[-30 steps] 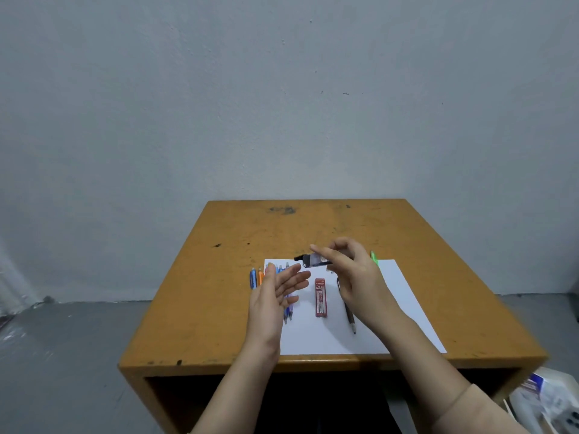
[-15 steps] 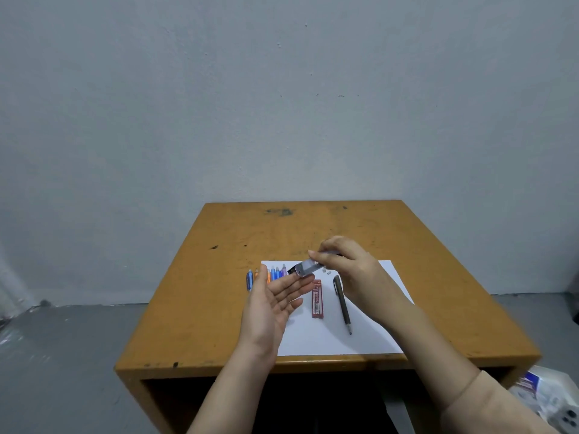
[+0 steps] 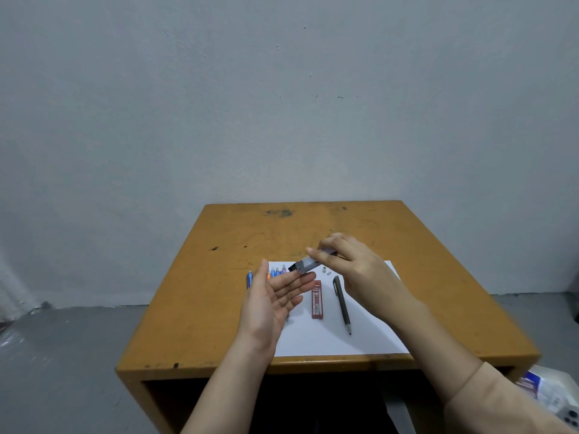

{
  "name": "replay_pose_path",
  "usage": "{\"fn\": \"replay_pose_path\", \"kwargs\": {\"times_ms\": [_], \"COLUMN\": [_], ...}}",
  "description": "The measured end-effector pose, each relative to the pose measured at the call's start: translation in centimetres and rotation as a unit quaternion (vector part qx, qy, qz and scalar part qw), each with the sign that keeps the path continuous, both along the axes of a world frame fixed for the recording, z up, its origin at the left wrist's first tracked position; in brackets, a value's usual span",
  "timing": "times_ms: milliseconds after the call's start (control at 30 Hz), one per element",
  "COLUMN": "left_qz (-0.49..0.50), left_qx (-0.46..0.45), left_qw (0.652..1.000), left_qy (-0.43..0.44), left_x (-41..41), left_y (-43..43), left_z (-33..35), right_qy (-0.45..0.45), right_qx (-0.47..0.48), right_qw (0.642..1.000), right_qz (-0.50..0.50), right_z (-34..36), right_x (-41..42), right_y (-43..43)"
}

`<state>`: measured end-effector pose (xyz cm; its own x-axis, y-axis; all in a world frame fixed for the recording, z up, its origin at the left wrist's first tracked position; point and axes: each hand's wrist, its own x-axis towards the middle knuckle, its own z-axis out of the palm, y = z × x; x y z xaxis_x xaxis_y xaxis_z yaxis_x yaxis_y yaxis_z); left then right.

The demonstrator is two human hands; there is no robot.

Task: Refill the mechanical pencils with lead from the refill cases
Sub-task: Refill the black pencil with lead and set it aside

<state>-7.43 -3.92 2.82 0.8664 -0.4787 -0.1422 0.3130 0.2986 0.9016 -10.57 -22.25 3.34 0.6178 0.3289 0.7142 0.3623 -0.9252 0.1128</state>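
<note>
My right hand (image 3: pixel 354 264) pinches a small clear refill case (image 3: pixel 304 265) with a black end, tilted down toward the left. Just under that black end my left hand (image 3: pixel 272 296) lies palm up with straight fingers, holding nothing that I can make out. A red refill case (image 3: pixel 316 299) lies flat on the white paper sheet (image 3: pixel 319 339). A dark mechanical pencil (image 3: pixel 342 303) rests to its right, tip toward me. Several coloured pencils (image 3: pixel 277 271) lie in a row behind my left hand, mostly hidden by it.
The paper lies on a worn orange wooden table (image 3: pixel 219 292) against a grey wall. Two tiny pale caps (image 3: pixel 326 271) sit on the paper near my right hand. A white bag (image 3: pixel 545 393) lies on the floor at the lower right.
My right hand has tipped the clear case further down, its black end closer to my left palm. My left hand has turned more palm up. The view has shifted slightly.
</note>
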Motion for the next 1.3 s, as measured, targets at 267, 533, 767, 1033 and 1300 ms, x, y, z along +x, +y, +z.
{"fn": "replay_pose_path", "kwargs": {"times_ms": [267, 533, 767, 1033, 1300], "left_qz": [-0.007, -0.003, 0.011, 0.051, 0.165], "left_qx": [0.000, -0.008, 0.005, 0.057, 0.164], "left_qw": [1.000, 0.999, 0.999, 0.997, 0.959], "left_qy": [0.021, 0.035, 0.033, -0.016, -0.164], "left_x": [-0.1, -0.4, -0.6, -0.7, -1.3], "left_y": [-0.2, -0.1, -0.1, -0.2, 0.5], "left_z": [0.2, 0.7, 1.1, 1.3, 1.2], "right_qy": [0.011, 0.015, 0.029, 0.019, 0.018], "right_qx": [0.004, 0.009, 0.043, 0.074, 0.076], "right_qw": [1.000, 1.000, 0.999, 0.997, 0.997], "right_qz": [-0.003, -0.004, 0.010, 0.026, 0.025], "right_z": [0.1, -0.4, -1.1, -0.9, -0.5], "right_x": [-0.2, -0.1, 0.0, -0.2, -0.5], "right_y": [-0.1, -0.2, -0.2, -0.1, -0.1]}}
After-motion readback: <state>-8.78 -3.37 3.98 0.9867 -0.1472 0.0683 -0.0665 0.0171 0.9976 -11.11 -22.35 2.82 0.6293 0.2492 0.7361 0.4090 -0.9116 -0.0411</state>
